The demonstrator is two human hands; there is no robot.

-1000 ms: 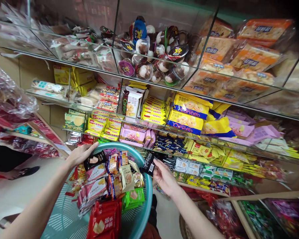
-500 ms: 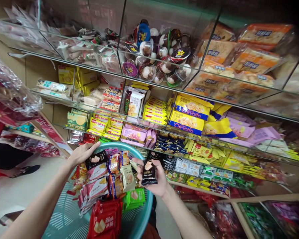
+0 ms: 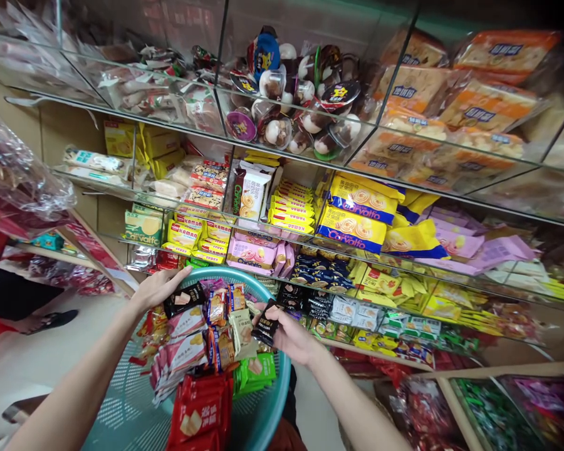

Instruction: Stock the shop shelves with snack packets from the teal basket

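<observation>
Right hand pinching black packet above basket rim at 3 o'clock, tilted inward. Left hand curled over far rim at 10 o'clock, steadying, touching another black packet.

Small black snack packet, tilted, held over the right rim of the teal basket heaped with wrapped snacks.
</observation>
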